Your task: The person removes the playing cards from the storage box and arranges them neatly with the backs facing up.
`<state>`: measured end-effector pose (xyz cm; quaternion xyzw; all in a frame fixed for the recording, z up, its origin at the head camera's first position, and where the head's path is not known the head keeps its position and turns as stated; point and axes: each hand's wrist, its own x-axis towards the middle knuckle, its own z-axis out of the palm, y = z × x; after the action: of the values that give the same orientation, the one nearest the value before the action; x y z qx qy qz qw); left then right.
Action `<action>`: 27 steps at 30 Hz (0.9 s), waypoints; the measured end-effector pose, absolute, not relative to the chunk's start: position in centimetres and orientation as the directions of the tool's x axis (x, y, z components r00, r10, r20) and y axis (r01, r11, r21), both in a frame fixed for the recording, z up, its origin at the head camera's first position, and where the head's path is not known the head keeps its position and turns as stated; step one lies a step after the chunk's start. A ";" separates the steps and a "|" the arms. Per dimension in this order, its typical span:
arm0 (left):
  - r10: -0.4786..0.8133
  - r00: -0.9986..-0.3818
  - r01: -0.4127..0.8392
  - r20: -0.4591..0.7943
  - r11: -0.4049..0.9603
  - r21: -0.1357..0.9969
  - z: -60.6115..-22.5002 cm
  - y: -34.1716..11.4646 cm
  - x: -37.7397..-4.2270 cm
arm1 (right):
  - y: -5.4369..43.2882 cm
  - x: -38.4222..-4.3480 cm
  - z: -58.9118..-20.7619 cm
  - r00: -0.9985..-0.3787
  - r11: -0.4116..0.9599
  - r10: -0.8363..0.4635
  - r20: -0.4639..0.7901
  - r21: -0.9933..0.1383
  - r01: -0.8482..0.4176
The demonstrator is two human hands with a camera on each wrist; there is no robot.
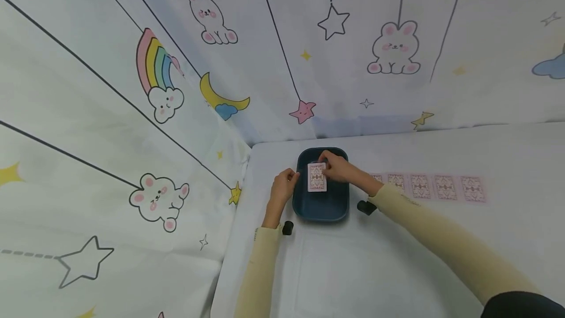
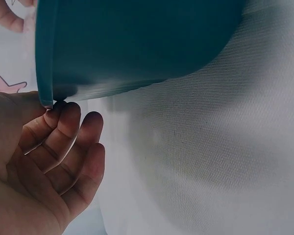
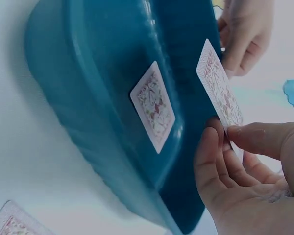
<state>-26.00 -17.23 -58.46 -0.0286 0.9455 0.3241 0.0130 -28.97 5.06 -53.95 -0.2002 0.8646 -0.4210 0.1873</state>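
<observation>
A dark blue-green plastic tub [image 1: 321, 210] stands on the white table. My left hand [image 1: 283, 185] pinches its left rim between thumb and fingertips, as the left wrist view shows close up. Over the tub, my right hand [image 1: 339, 168] pinches a playing card [image 3: 218, 88] by one edge, thumb on the red-patterned back. A second playing card [image 3: 154, 107] lies back up on the tub floor in the right wrist view. From the head, the held card hides that one.
Several playing cards [image 1: 446, 188] lie back up in a row on the table [image 1: 375, 259] to the right of the tub, partly behind the right forearm. Small black objects [image 1: 288, 228] show beside both wrists. A cloth with drawn rabbits and stars [image 1: 273, 63] hangs at the back and left.
</observation>
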 end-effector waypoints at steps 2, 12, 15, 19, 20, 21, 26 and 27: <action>-0.043 -0.998 -0.061 -0.044 0.787 0.614 -58.4 -17.2 -26.0 | 5.8 -28.7 -53.8 -0.853 0.546 -0.505 -0.133 -0.814 -0.196; -0.044 -0.998 -0.056 -0.035 0.779 0.624 -58.2 -17.1 -25.7 | 10.2 -27.1 -54.3 -0.871 0.528 -0.484 -0.078 -0.820 -0.220; -0.047 -0.998 -0.061 -0.039 0.780 0.622 -58.2 -17.1 -25.7 | 11.8 -26.7 -54.8 -0.883 0.527 -0.462 -0.087 -0.827 -0.194; -0.041 -0.998 -0.056 -0.038 0.783 0.620 -58.3 -17.1 -25.8 | 13.9 -26.2 -55.4 -0.893 0.517 -0.442 -0.087 -0.838 -0.174; -0.041 -0.998 -0.056 -0.039 0.781 0.621 -58.3 -17.1 -25.8 | 14.4 -26.1 -55.5 -0.894 0.516 -0.440 -0.082 -0.838 -0.177; -0.042 -0.998 -0.059 -0.041 0.780 0.624 -58.3 -17.1 -25.8 | 14.9 -26.0 -55.7 -0.895 0.516 -0.439 -0.079 -0.838 -0.180; -0.060 -0.997 -0.082 -0.057 0.764 0.641 -58.2 -17.0 -25.8 | 17.2 -25.2 -56.3 -0.900 0.508 -0.432 -0.062 -0.841 -0.186; -0.062 -0.996 -0.086 -0.059 0.762 0.642 -58.2 -16.9 -25.8 | 17.6 -25.1 -56.4 -0.901 0.507 -0.429 -0.062 -0.842 -0.183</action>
<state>-25.77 -16.94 -58.19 -0.0394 0.9384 0.3428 0.0173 -25.07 17.61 -56.44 -0.1783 0.8579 -0.4634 0.1324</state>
